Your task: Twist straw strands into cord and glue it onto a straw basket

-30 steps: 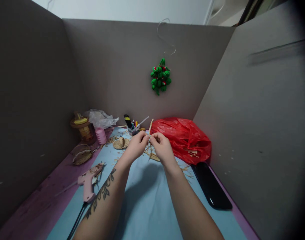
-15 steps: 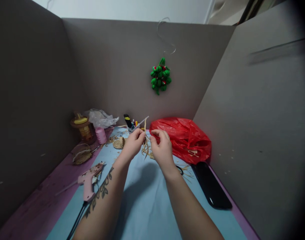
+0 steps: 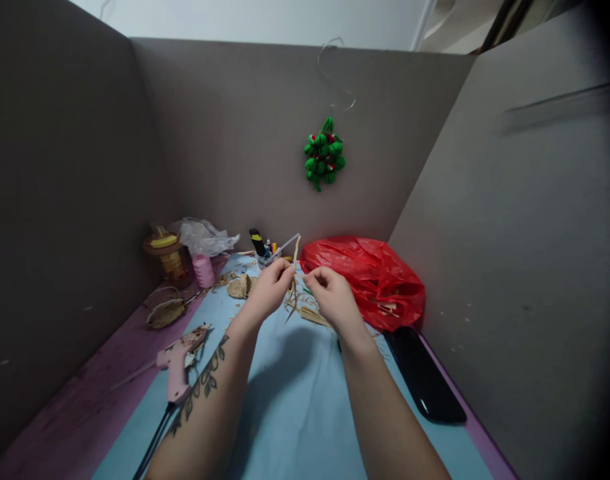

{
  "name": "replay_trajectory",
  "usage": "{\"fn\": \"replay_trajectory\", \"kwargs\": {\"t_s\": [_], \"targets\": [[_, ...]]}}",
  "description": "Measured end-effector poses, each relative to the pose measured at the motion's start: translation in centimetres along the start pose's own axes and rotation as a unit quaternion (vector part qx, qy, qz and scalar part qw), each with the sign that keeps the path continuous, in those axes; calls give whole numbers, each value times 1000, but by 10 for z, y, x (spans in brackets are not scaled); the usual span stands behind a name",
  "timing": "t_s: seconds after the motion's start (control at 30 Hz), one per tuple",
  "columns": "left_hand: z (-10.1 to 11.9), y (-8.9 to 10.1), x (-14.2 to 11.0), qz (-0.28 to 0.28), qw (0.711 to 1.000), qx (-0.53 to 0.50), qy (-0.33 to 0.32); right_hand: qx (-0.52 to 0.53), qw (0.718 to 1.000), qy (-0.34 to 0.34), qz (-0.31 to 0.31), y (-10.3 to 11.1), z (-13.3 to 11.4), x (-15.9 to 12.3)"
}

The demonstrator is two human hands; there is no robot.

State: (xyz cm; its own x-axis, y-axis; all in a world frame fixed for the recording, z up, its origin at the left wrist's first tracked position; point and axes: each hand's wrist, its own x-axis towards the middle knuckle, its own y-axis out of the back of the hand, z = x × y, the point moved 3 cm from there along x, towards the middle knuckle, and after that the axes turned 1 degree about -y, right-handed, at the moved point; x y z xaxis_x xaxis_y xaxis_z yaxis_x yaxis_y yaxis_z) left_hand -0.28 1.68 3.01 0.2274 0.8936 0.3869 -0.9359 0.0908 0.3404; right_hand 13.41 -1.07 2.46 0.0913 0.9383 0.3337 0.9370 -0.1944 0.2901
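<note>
Straw braid (image 3: 297, 253) stands mid-dial, pinched in the left hand (image 3: 275, 285); at its four o'clock, the right hand (image 3: 331, 293) pinches a loose strand (image 3: 299, 274). I see a pink glue gun (image 3: 177, 373) toward eight.

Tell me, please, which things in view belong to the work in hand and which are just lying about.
Belong, it seems:
straw, pinched by the left hand and right hand;
straw strips on the table.

Apparently just lying about:
glue gun;
pink spool;
red bag;
clear bag.
</note>
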Motion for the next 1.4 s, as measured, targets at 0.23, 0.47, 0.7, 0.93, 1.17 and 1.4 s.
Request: {"fn": "replay_trajectory", "kwargs": {"t_s": [0.23,0.47,0.7,0.93,1.17,1.4], "targets": [[-4,-5,0,-15,989,-133,58,-151,984,98,0,-12,-26,-18],[-11,-3,0,2,973,-206,100,-260,951,161,-41,-30,-24,-19],[-14,-1,4,24,988,-143,42,-111,986,114,47,-11,-20,-14],[-4,-8,0,-40,985,-163,32,92,996,8,3,-17,5,-1],[-2,-7,-1,-30,991,-127,27,65,998,12,22,-11,0,-2],[-3,-7,-1,-32,990,-132,39,21,999,21,19,-12,6,1]]}}
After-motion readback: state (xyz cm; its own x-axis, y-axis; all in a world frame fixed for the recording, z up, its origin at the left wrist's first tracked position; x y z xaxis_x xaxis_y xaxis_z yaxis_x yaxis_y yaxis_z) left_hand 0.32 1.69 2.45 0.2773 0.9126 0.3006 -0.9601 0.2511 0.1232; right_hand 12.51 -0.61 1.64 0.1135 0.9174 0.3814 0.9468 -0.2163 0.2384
